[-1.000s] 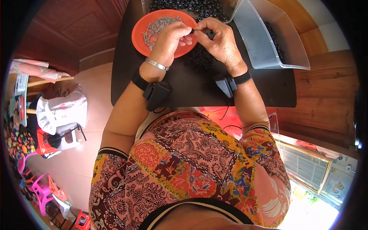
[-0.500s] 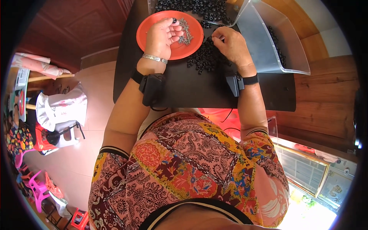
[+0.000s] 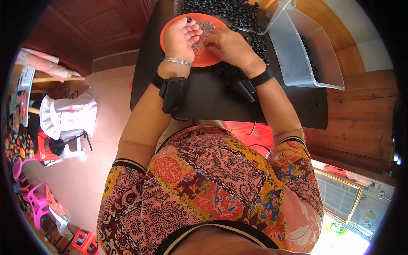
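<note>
My left hand (image 3: 180,41) is palm up over the left part of a round orange-red plate (image 3: 205,59). Its thumb and finger pinch a small black knob-like part (image 3: 189,20), while the other fingers curl loosely. Small grey metal pieces (image 3: 206,27) lie heaped on the plate. Above the plate's right side is my right hand (image 3: 233,47), knuckles up, its fingers bent together by the metal pieces. Whatever its fingertips hold is hidden. Loose black parts (image 3: 258,46) lie on the dark table (image 3: 212,97) beyond and under my right hand.
A clear bin full of black parts (image 3: 221,10) stands at the table's far side. Another translucent bin (image 3: 293,57), tipped open, stands at the right with black parts inside. A wooden panel (image 3: 361,114) borders the right. White sacks (image 3: 72,112) and a pink chair (image 3: 38,206) are to the left.
My right hand has moved left from the loose black parts to the metal pieces on the plate. My left hand still pinches the black part. The view has shifted slightly.
</note>
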Action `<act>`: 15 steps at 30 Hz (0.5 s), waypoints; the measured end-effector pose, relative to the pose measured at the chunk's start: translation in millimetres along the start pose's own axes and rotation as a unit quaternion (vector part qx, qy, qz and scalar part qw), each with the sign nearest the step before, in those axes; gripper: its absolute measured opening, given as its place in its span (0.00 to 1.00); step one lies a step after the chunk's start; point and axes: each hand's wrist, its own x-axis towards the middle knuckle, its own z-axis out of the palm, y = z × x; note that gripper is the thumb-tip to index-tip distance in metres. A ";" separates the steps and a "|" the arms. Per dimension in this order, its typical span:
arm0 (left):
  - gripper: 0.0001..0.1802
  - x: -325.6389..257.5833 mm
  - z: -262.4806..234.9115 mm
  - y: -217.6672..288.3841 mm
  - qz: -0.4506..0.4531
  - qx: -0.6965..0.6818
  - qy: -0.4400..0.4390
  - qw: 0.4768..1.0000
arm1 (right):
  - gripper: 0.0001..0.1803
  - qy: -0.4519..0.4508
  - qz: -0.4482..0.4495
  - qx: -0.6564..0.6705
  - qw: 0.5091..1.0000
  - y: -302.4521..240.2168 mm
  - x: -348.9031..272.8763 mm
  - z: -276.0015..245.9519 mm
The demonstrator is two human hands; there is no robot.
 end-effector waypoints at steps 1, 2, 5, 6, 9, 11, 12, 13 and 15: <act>0.14 -1.0 1.2 0.0 -0.002 -0.007 0.004 1.000 | 0.06 -0.012 0.015 -0.024 1.000 -1.5 1.8 3.0; 0.14 -0.8 1.2 0.3 -0.001 -0.008 0.005 1.000 | 0.06 -0.025 0.030 -0.049 0.998 -2.3 3.0 4.9; 0.14 -1.5 0.3 0.2 -0.008 -0.004 0.007 1.000 | 0.05 -0.026 0.027 -0.070 0.997 -0.5 6.7 8.6; 0.14 -1.7 1.1 0.1 -0.009 -0.004 0.005 1.000 | 0.05 -0.027 0.026 -0.069 0.997 -0.2 7.1 9.3; 0.14 -1.1 0.8 0.2 -0.010 -0.002 0.000 1.000 | 0.06 -0.025 0.025 -0.073 0.997 0.9 6.4 11.3; 0.14 -0.1 1.2 0.6 -0.009 -0.001 -0.004 1.000 | 0.08 0.023 0.027 -0.043 0.998 3.0 3.8 11.0; 0.14 0.5 0.8 0.0 -0.012 -0.003 -0.002 1.000 | 0.08 0.023 0.026 -0.043 0.998 2.7 4.1 8.3; 0.14 1.2 0.6 -0.1 -0.015 -0.005 0.000 1.000 | 0.08 0.005 0.102 0.026 0.994 1.7 5.1 3.3; 0.14 1.3 0.5 -0.1 -0.015 -0.003 -0.006 1.000 | 0.09 -0.012 0.178 0.095 0.979 5.6 3.7 -0.9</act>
